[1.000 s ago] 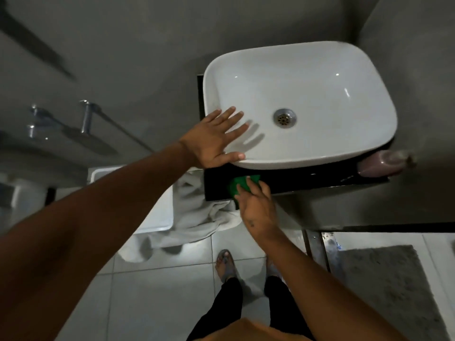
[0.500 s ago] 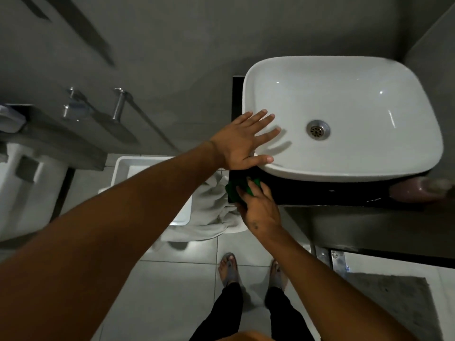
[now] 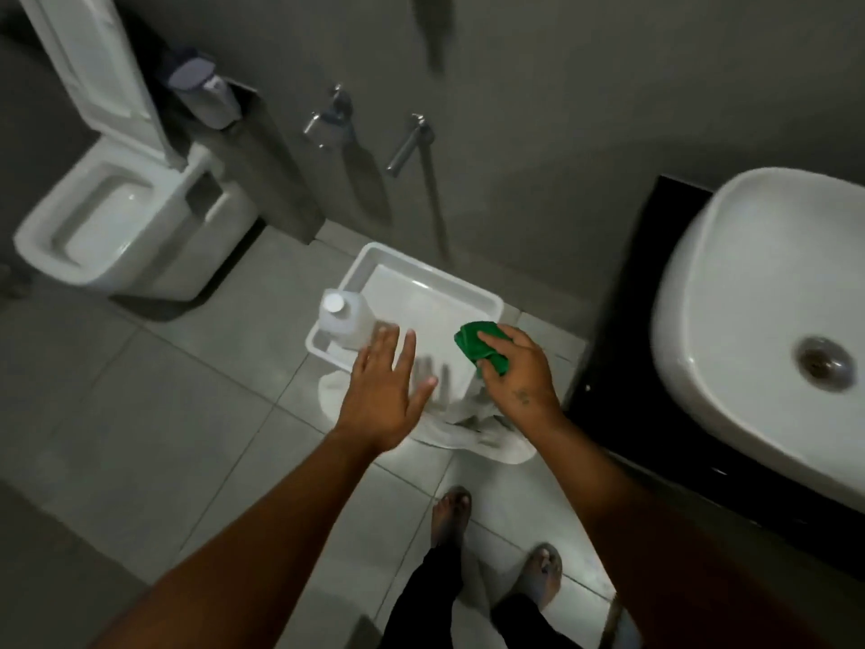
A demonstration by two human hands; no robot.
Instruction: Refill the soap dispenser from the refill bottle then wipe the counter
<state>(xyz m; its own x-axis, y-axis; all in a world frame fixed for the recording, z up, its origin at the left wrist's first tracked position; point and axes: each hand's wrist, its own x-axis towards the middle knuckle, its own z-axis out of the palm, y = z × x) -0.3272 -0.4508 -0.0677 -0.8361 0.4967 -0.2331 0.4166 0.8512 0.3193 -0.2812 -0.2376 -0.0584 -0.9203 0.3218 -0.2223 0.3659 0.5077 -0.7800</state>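
Grey floor tiles run below both hands. Left hand: fingers spread, grasping nothing, above the near edge of a white tray. Right hand: fingers clenched around a bunched green cloth, just left of the black counter. A white towel lies beneath it. Farther, the refill bottle stands in the tray's left corner. White basin at right; toilet far left

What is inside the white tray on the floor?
A white-capped refill bottle stands in the white tray's near-left corner; the rest visible looks bare. The left hand and a white towel cover its near edge.
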